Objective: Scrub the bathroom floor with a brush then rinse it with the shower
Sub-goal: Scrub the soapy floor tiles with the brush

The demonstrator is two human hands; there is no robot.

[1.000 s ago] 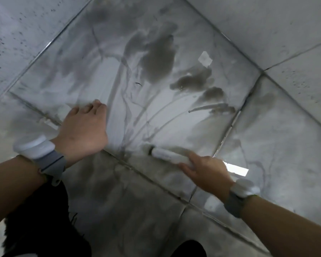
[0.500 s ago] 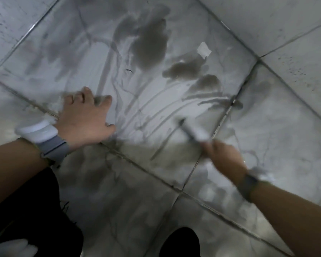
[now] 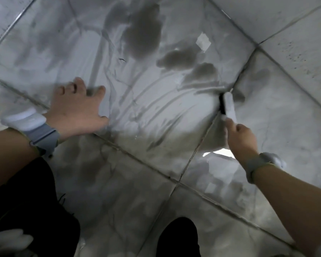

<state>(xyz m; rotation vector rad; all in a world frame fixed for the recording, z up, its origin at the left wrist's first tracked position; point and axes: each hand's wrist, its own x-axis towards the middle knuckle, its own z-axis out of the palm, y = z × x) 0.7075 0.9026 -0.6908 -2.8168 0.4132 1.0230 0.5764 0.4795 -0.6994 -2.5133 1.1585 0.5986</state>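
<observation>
Where the right hand (image 3: 241, 137) curls around the brush (image 3: 228, 106), the handle's lower end is hidden inside the fingers, and motion blur softens the whole tool. Its long axis runs up and slightly left from the knuckles, dark bristles along its left edge, the tip meeting a grout line on the wet floor (image 3: 156, 112). Well apart, the left hand (image 3: 78, 110) presses flat, fingers spread wide and fingertips blurred.

white brush (image 3: 229, 104), black bristles; grey marbled floor (image 3: 174, 112).
</observation>
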